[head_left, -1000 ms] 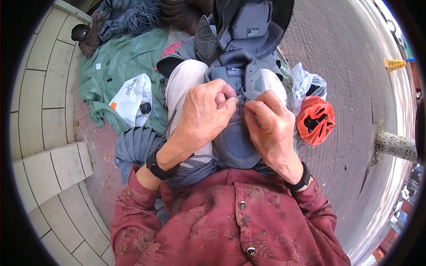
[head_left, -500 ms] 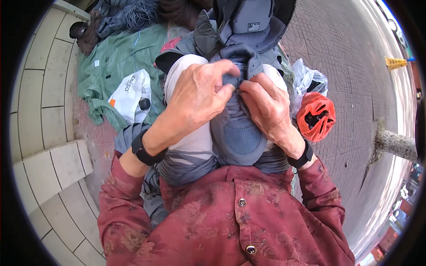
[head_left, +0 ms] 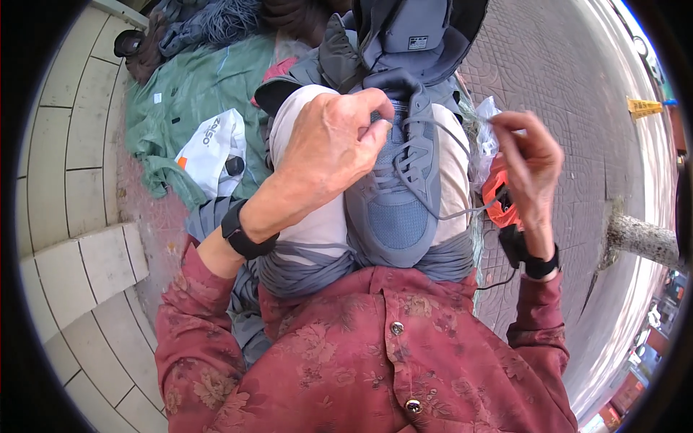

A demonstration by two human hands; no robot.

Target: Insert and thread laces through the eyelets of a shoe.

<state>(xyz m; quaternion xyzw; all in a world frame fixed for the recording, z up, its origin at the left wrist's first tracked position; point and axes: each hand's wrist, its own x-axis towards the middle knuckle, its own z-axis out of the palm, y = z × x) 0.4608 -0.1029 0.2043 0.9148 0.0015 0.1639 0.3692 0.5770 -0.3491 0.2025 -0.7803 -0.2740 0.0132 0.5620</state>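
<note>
A grey-blue sneaker rests between my thighs, its toe toward me and its laces partly threaded. My left hand is closed in a pinch over the left side of the shoe's opening; its fingers hide what they hold. Out to the right, my right hand is raised off the shoe, thumb and fingers pinched on the shoelace, though the held end is hard to see. The grey shoelace loops from the eyelets toward the right. Bundles of grey laces lie across my lap.
More shoes and an open grey backpack sit beyond my knees. At left are a green woven sack and a white bag. An orange plastic bag stands at right, before a tree trunk.
My right hand has left the eyelets and swung out to the right, drawing the shoelace into loose loops. My left hand stays pinched at the shoe.
</note>
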